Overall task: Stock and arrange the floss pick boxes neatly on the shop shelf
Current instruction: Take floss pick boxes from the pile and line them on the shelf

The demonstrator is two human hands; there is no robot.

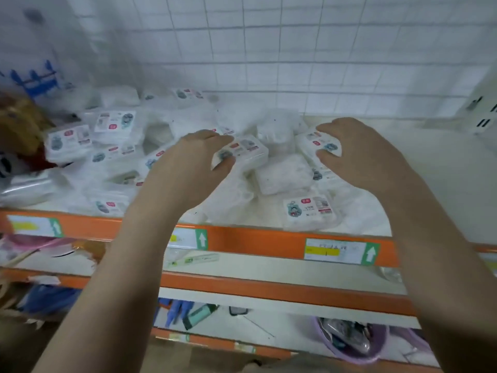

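Each hand pinched one box, left hand [188, 157] on the centre box [243, 152], right hand [360, 154] on the right box [318, 145], apparently to lift them from the jumbled heap on the shelf [430, 184] for alignment.

White boxes [243, 153] carry red-and-teal labels; the shelf [269, 239] edge is orange, its tags [341, 251] white with green arrows; wall tiles [295, 49] white.

Two hands [193, 162], roughly a dozen floss pick boxes [242, 154], three shelf labels [341, 250].
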